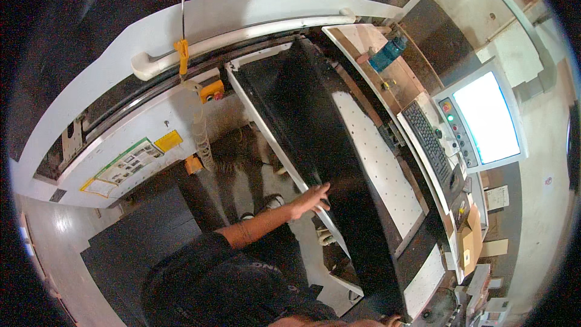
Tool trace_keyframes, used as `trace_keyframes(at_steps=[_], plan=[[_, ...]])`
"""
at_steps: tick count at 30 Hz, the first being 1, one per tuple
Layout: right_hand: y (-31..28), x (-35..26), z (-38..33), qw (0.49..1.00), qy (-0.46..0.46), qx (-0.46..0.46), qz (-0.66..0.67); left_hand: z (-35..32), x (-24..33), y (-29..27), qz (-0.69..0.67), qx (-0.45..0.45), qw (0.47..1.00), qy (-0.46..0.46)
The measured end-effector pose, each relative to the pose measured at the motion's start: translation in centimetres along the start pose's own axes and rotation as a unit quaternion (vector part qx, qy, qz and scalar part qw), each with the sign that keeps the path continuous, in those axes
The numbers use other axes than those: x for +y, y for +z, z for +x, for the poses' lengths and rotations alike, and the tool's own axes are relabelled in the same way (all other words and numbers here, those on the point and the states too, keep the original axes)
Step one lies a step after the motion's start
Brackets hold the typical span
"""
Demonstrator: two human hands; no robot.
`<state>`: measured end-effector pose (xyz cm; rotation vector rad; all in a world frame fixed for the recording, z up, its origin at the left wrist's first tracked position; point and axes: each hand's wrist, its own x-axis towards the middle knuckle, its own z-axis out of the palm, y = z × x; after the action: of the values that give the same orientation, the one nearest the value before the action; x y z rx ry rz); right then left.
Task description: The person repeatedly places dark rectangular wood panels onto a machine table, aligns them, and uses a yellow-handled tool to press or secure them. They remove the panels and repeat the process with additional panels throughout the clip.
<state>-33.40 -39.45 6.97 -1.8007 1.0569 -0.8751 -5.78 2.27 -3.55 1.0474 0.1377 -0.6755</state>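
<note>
Room: a workshop with a big white machine [200, 24].
Left hand [311, 198]: flat and open on the long black panel [315, 121].
Right hand: out of sight.
Tip: pressing evenly looked best.

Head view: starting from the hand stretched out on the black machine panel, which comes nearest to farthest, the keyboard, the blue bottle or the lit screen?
From the left hand:
1. Keyboard, to its right on the console.
2. Lit screen, farther right, behind the keyboard.
3. Blue bottle, up on the wooden shelf.
</note>
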Motion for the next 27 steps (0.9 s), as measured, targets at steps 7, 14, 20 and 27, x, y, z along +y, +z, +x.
trace_keyframes(at_steps=[7,14,20,27], plan=[[1.2,-1.8,1.1,0.997,0.081,-0.012,-0.009,-1.2,0.1,-0.2,0.047,0.025,0.998,0.03],[7.1,-0.9,1.4,0.978,0.176,-0.109,0.018,2.0,4.1,-8.0,0.108,0.072,0.982,0.139],[22.3,-3.5,-1.2,0.97,0.167,-0.175,0.001,4.7,13.7,-15.5,0.12,0.175,0.96,0.182],[33.0,-10.8,-2.3,0.95,0.216,-0.194,0.111,9.2,17.1,-16.9,0.182,0.233,0.942,0.157]])
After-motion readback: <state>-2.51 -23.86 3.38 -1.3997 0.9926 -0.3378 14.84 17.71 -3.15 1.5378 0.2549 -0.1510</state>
